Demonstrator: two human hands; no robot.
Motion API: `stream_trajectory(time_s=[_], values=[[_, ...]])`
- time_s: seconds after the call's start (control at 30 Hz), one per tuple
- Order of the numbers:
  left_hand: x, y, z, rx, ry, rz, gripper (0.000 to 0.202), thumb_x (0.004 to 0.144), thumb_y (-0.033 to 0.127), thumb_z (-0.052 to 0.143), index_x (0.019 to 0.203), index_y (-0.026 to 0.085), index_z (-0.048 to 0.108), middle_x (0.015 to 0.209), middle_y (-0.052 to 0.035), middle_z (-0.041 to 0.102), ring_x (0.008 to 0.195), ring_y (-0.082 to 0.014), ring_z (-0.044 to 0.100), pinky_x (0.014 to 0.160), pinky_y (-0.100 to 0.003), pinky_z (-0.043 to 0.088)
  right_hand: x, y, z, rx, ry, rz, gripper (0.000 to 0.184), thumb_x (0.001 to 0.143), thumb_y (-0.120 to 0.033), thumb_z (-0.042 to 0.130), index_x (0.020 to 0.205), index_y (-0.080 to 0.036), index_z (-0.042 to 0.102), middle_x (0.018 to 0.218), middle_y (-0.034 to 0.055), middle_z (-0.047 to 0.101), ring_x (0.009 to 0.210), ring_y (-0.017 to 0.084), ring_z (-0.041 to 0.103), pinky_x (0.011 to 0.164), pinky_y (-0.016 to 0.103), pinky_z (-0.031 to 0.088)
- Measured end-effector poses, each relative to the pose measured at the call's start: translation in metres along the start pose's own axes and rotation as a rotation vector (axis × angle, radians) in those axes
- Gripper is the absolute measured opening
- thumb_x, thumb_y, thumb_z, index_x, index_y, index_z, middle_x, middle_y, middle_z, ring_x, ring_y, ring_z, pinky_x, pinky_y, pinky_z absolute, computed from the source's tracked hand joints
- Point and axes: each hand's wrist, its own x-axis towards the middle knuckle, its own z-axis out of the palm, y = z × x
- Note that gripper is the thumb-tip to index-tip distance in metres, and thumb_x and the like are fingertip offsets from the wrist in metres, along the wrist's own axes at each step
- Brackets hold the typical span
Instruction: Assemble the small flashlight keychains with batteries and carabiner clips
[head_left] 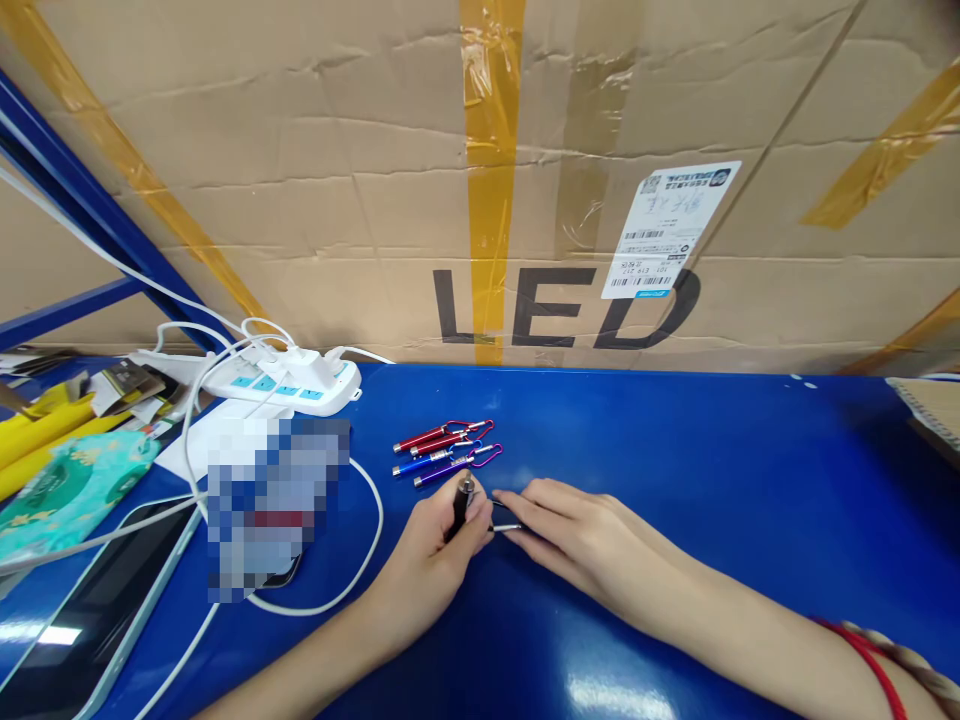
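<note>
My left hand point(442, 535) is closed around a small black penlight point(461, 508), its metal tip pointing up. A carabiner clip point(504, 527) with a dark loop and a silver bar spans the gap between my hands. My right hand point(574, 525) pinches the clip's far end between thumb and fingers, which partly hide it. Just beyond my left hand lie two red penlights point(439, 442), a blue penlight point(424, 463) and a purple penlight point(446, 471), side by side on the blue table point(675, 460), each with a carabiner clip.
A large cardboard box point(360, 200) stands along the table's back edge. At left are a white power strip point(322, 400) with looping cables, a phone point(105, 610), a blurred-out item point(277, 500) and a green tissue pack point(75, 490). Another carton point(930, 410) sits at right.
</note>
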Motion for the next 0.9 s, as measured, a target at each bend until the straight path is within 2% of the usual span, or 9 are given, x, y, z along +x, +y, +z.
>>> stream_trajectory(time_s=[0.13, 0.33, 0.5, 0.6, 0.7, 0.8, 0.9], values=[[-0.002, 0.0, 0.0, 0.066, -0.012, 0.027, 0.029, 0.088, 0.035, 0.042, 0.066, 0.02, 0.029, 0.064, 0.0063, 0.027, 0.06, -0.0096, 0.024, 0.055, -0.021, 0.028, 0.001, 0.002, 0.0, 0.071, -0.028, -0.031, 0.026, 0.095, -0.025, 0.037, 0.095, -0.012, 0.06, 0.075, 0.0039, 0.056, 0.064, 0.012, 0.057, 0.054, 0.021, 0.046], [-0.005, -0.001, 0.002, 0.106, -0.035, 0.02, 0.028, 0.09, 0.034, 0.039, 0.067, 0.02, 0.03, 0.063, 0.0063, 0.026, 0.058, -0.0098, 0.023, 0.054, -0.022, 0.027, 0.002, -0.001, 0.004, 0.056, 0.039, -0.048, 0.034, 0.096, -0.023, 0.03, 0.086, -0.012, 0.061, 0.068, 0.0035, 0.052, 0.06, 0.012, 0.05, 0.052, 0.023, 0.041], [-0.007, 0.0, 0.003, 0.174, -0.047, -0.009, 0.026, 0.091, 0.036, 0.037, 0.071, 0.02, 0.032, 0.065, 0.0059, 0.029, 0.059, -0.0103, 0.025, 0.054, -0.023, 0.025, 0.002, 0.003, 0.003, 0.066, 0.072, -0.043, 0.033, 0.096, -0.022, 0.032, 0.079, -0.013, 0.06, 0.065, 0.0023, 0.05, 0.057, 0.012, 0.047, 0.052, 0.023, 0.04], [-0.007, 0.0, 0.003, 0.174, -0.081, -0.057, 0.028, 0.091, 0.044, 0.036, 0.075, 0.021, 0.033, 0.067, 0.0057, 0.028, 0.06, -0.0111, 0.025, 0.055, -0.024, 0.025, 0.002, 0.011, 0.0, 0.077, 0.178, -0.01, 0.026, 0.094, -0.022, 0.038, 0.085, -0.013, 0.06, 0.069, 0.0035, 0.054, 0.061, 0.012, 0.049, 0.055, 0.024, 0.043], [-0.008, -0.002, 0.004, 0.163, -0.134, -0.076, 0.031, 0.093, 0.048, 0.027, 0.079, 0.021, 0.035, 0.066, 0.0055, 0.028, 0.06, -0.0116, 0.024, 0.055, -0.025, 0.025, 0.002, 0.014, -0.001, 0.092, 0.294, 0.023, 0.019, 0.093, -0.019, 0.042, 0.102, -0.014, 0.058, 0.077, 0.0049, 0.058, 0.067, 0.013, 0.052, 0.06, 0.024, 0.046], [-0.011, -0.006, 0.006, 0.171, -0.185, -0.077, 0.03, 0.093, 0.047, 0.026, 0.085, 0.021, 0.038, 0.065, 0.0058, 0.028, 0.058, -0.0115, 0.024, 0.055, -0.025, 0.025, 0.003, 0.011, 0.0, 0.075, 0.295, -0.008, 0.022, 0.093, -0.02, 0.041, 0.106, -0.012, 0.058, 0.079, 0.0057, 0.06, 0.07, 0.013, 0.054, 0.061, 0.024, 0.048], [-0.014, -0.009, 0.008, 0.173, -0.18, -0.064, 0.031, 0.093, 0.047, 0.028, 0.087, 0.02, 0.042, 0.066, 0.0051, 0.032, 0.058, -0.0114, 0.027, 0.055, -0.025, 0.026, 0.005, 0.006, 0.002, 0.082, 0.257, -0.029, 0.026, 0.095, -0.022, 0.038, 0.097, -0.012, 0.061, 0.076, 0.0059, 0.06, 0.066, 0.013, 0.054, 0.057, 0.024, 0.049]])
